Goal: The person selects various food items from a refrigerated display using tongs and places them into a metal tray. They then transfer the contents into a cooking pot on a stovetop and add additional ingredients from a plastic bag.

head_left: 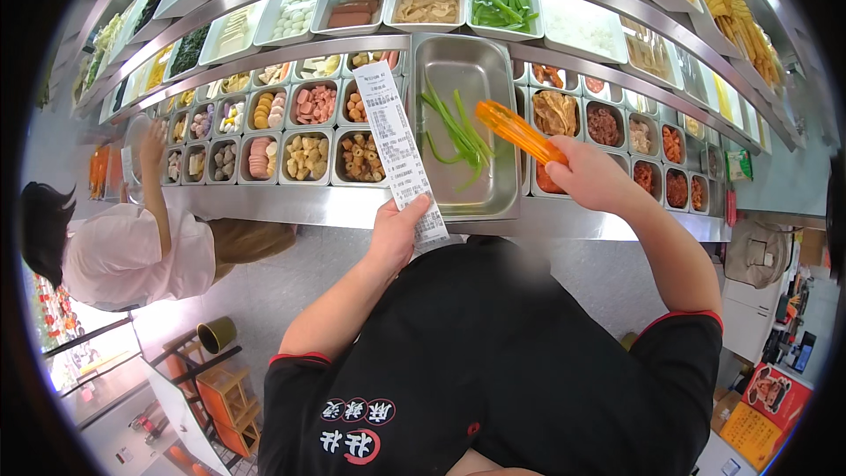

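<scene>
A long white printed receipt [394,145] is pinched at its lower end in my left hand [398,227]. It slants over the front edge of the food counter, covering part of the small pans. My right hand [592,174] is wrapped around orange tongs [518,130]. Their tips point left and hover over the right side of a deep metal tray [441,57], with no food visible between them. Inside the tray, toward its middle, lie several long green vegetable strips [463,137].
Small metal pans of meatballs, sausages and tofu [306,156] line the left; marinated meats [604,126] fill those on the right. White trays of vegetables and noodles [505,7] sit on shelves behind. A person in a light shirt [145,251] stands at the left. Wooden chairs [227,397] are at lower left.
</scene>
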Available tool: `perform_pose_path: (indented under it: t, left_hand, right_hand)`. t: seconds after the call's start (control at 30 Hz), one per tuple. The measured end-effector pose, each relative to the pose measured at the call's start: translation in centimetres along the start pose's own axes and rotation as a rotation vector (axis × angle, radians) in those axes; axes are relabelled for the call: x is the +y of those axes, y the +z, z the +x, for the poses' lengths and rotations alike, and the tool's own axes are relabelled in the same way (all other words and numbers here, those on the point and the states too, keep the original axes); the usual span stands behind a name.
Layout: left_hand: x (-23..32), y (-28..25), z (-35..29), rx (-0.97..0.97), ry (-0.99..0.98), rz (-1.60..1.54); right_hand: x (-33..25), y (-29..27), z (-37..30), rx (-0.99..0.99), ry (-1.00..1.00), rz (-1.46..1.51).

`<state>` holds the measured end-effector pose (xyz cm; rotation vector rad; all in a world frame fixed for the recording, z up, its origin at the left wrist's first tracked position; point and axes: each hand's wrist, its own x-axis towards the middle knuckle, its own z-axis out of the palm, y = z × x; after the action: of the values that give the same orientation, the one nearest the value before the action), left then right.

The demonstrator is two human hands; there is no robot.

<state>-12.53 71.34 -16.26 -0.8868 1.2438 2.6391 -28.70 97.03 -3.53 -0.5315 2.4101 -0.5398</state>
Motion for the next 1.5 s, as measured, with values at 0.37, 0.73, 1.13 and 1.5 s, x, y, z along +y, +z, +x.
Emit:
perform_pose_path:
  t: [0.37,0.73,1.13,1.5]
  left_hand:
    - [-1.3,-1.0,-0.4,0.036,0.127,0.094]
    - [-1.1,-0.5,-0.1,0.069,0.092,0.02]
    - [-0.4,0.5,-0.6,0.09,0.06,-0.03]
    - [-3.0,-2.8,-2.1,0.145,0.186,-0.044]
  right_hand:
    - [-1.2,1.0,1.2,-0.004,-0.211,-0.153]
    - [-0.1,-3.8,-0.5,0.22,-0.205,0.207]
    - [3.9,-6.6,11.5,0.579,-0.146,0.009]
    - [1.7,-5.6,7.3,0.489,-0.135,-0.115]
